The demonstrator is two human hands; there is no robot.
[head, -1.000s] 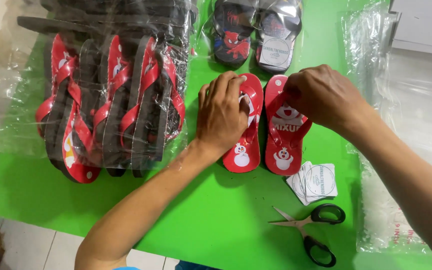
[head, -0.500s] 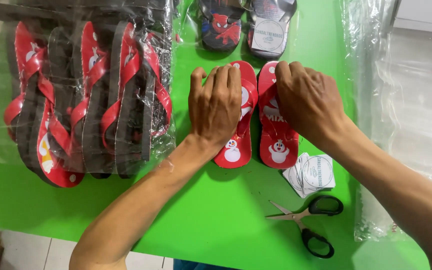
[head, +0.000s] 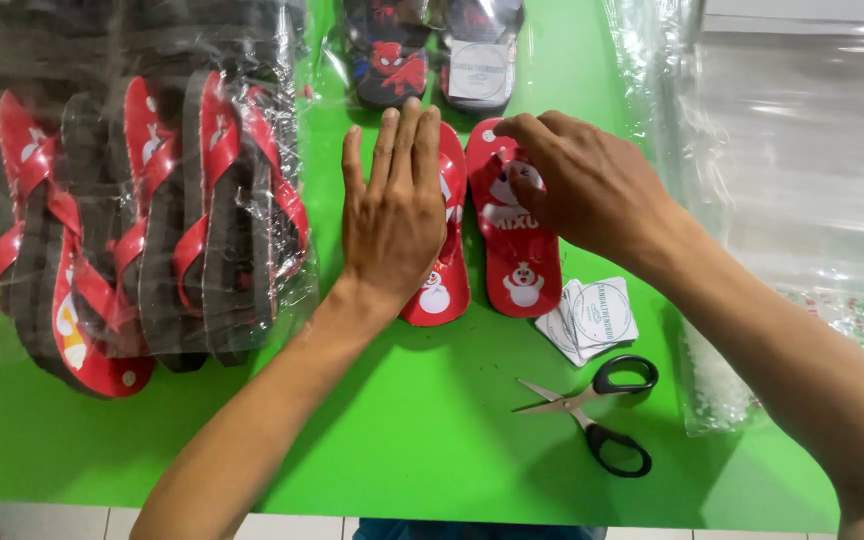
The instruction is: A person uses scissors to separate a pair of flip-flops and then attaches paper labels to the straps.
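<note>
Item: pair of small red flip-flops, soles flat on the green surface, side by side at centre. My left hand lay flat and spread over the left sandal, holding nothing. My right hand curled its fingers onto the right sandal's upper part; whether it pinched anything I could not tell. I judged them light, soft, bendable foam; best held by the edges or strap. Scissors at 5 o'clock, labels at 4, bagged sandals at 9.

Under our left hand and right hand lie matt, foamy red sandals. Left of them, glossy clear plastic wrap crinkles. Nearer us, the scissors show bare metal blades.
</note>
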